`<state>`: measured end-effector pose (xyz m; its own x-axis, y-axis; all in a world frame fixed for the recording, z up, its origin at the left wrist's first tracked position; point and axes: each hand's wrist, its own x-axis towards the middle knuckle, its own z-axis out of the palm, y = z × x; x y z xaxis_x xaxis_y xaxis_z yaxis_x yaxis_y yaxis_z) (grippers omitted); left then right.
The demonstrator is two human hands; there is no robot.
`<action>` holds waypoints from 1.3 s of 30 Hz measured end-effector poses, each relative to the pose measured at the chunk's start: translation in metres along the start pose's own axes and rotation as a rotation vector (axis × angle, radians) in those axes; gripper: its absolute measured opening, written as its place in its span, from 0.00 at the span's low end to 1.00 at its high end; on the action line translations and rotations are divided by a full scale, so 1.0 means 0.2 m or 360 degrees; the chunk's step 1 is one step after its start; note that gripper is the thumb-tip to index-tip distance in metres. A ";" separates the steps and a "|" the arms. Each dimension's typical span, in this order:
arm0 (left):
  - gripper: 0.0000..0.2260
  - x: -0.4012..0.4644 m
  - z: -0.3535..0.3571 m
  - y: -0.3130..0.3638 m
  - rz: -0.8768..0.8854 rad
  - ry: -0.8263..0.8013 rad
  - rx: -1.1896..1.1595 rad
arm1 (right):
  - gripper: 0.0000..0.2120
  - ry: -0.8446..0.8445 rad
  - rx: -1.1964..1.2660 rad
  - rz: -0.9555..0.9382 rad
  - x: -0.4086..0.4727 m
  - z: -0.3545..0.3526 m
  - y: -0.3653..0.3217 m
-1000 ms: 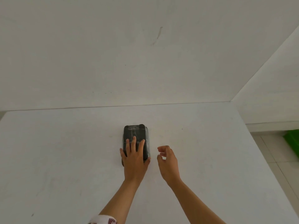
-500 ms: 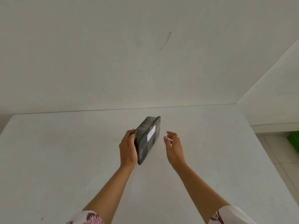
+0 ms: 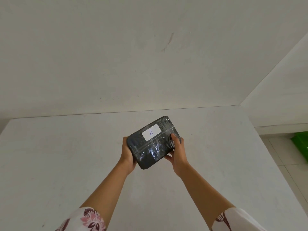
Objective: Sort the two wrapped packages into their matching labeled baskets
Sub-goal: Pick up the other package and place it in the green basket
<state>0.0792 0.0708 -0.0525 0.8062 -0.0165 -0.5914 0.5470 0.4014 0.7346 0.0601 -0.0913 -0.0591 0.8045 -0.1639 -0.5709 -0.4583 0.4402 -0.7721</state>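
Holding the package [image 3: 154, 147] between both hands above the middle of the surface [image 3: 50, 155], your left hand [image 3: 127, 155] and right hand [image 3: 177, 152] have fingers closed on its opposite short ends. Its long axis runs hand to hand, tilted toward the far right corner. Half a second ago it stood on edge in the left hand alone; now its "A" label [image 3: 151, 132] faces you.

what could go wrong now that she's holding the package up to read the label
1. The black package is sheathed in glossy plastic wrap and held only at its ends by the left hand and right hand, so it might slip.
2. No labeled basket is in view, so the label "A" cannot yet be matched.
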 end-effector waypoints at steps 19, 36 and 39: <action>0.18 -0.12 0.09 0.01 0.0140 -0.0003 0.0394 | 0.17 0.0141 0.0051 -0.0108 -0.11 -0.13 0.00; 0.18 -0.41 0.74 -0.36 0.0206 -0.0216 0.0464 | 0.21 0.0276 0.0021 -0.0275 -0.39 -0.91 -0.34; 0.18 -0.51 0.97 -0.53 0.0205 -0.0268 0.0489 | 0.22 0.0400 -0.0011 -0.0328 -0.45 -1.28 -0.43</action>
<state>-0.0176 -0.1485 -0.0057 0.8845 -0.1443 -0.4436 0.4604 0.1170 0.8800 -0.0690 -0.3398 -0.0121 0.7625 -0.4620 -0.4529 -0.2988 0.3694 -0.8799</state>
